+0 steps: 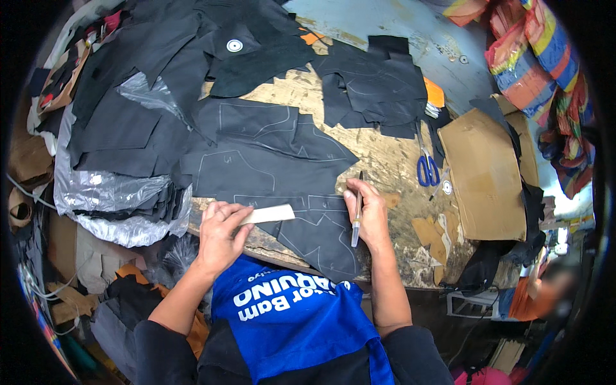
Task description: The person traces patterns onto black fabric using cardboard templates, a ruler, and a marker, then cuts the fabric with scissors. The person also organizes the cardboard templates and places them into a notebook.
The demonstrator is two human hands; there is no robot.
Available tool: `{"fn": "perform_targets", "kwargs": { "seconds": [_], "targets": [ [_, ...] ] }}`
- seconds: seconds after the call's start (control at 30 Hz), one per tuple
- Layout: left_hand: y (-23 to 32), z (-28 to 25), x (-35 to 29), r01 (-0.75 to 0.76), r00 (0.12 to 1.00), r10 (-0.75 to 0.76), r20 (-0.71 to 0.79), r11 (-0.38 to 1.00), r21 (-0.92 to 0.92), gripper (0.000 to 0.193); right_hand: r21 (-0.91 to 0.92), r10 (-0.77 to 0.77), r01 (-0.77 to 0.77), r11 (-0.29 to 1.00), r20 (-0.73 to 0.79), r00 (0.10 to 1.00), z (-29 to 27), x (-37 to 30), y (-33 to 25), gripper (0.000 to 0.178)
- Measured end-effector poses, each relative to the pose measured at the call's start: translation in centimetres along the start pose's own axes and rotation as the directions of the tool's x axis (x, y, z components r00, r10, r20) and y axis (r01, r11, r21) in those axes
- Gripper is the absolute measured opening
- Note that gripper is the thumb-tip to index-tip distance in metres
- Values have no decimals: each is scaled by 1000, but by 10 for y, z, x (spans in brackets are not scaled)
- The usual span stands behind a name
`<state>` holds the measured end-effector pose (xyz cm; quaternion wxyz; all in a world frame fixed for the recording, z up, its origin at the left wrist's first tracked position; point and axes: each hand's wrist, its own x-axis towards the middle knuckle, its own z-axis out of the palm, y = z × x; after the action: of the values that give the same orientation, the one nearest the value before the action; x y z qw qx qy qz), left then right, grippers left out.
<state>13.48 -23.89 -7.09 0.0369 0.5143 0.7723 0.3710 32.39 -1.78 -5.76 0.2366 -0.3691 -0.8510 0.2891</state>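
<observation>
My left hand (224,228) is closed on one end of a pale, narrow flat template piece (273,213). The template's free end reaches right over the black sheet material (308,167), which looks like leather. Pale outlines of curved and angular pieces are drawn on that sheet. A slim pen (355,228) sits in my right hand (369,212), its clear lower end pointing toward me and its dark end away. This hand rests beside the right edge of the marked sheet, just right of the template.
Blue-handled scissors (427,171) lie right on the worn wooden table (391,154), near a brown cardboard piece (484,173) and small tan scraps (431,237). Black sheets (122,128) and clear plastic (109,199) pile up left. Striped bags (529,51) hang far right; a person (532,295) sits beyond.
</observation>
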Motion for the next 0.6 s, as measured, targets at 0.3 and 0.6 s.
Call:
{"fn": "perform_targets", "kwargs": {
  "seconds": [0.3, 0.6],
  "targets": [
    [-14, 10, -11, -15, 963, -17, -268, 993, -115, 25, -14, 31, -28, 1000, 337, 941, -23, -9, -6, 32],
    [-13, 9, -9, 39, 966, -80, -245, 985, -165, 16, 494, 19, 270, 827, -503, 864, -248, 65, 13, 30]
  ]
}}
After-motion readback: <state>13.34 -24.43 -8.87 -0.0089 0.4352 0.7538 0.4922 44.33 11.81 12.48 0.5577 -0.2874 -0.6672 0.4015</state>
